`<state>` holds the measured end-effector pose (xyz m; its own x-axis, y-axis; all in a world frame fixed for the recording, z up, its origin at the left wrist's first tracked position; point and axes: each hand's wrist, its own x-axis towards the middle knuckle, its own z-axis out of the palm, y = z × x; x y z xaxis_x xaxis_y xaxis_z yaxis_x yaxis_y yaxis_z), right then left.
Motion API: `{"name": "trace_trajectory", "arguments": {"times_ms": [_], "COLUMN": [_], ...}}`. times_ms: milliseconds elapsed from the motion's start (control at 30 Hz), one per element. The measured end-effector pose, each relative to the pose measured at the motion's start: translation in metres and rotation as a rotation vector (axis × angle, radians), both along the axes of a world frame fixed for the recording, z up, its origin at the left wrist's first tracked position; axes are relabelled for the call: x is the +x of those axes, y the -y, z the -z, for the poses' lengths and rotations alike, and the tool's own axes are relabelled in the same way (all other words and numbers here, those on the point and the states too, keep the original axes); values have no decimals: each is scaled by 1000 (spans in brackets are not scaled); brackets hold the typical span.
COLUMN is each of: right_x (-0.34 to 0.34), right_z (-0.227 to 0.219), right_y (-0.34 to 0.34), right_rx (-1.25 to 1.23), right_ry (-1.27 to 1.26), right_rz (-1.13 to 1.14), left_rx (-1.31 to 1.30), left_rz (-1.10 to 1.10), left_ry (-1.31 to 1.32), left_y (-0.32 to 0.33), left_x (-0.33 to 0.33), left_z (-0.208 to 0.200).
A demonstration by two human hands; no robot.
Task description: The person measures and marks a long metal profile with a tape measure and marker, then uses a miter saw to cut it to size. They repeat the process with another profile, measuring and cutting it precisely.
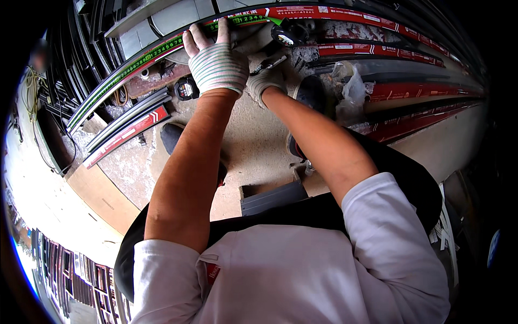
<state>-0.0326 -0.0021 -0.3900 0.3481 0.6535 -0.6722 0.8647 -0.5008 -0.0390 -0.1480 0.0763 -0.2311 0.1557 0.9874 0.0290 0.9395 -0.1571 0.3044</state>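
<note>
My left hand (218,67), in a white glove with thin stripes, rests with fingers stretched and apart on a green tape measure blade (162,49). The blade lies along a long dark profile with a red printed film (253,13) and reaches the black tape case (290,33) to the right of my fingers. Just below that case, my gloved right hand (265,83) is closed around a slim dark tool (270,63); its kind is hard to make out. A second black tape measure (186,88) sits left of my left wrist.
More red-filmed profiles (410,90) stretch off to the right, beside a crumpled clear plastic bag (352,89). Short profile pieces (129,129) lie at left, near a cardboard sheet (102,197). A grey profile piece (272,198) lies on the floor close to my body.
</note>
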Motion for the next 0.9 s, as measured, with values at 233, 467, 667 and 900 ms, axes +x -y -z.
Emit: {"name": "trace_trajectory", "arguments": {"times_ms": [233,467,667,900], "right_x": [10,52,67,71], "right_z": [-33,-17,-5,-20], "right_y": [0,10,-29,-14], "right_rx": [50,529,87,192], "right_ry": [-529,-447,-16,-158], "right_rz": [452,561,539,536], "left_rx": [-5,-31,-7,-6], "left_rz": [16,9,7,5], "left_ry": [-35,-9,-26,-28], "left_y": [0,-1,-1,-2], "left_x": [-2,0,-2,-1], "left_z": [-1,-4,-1,-2]}}
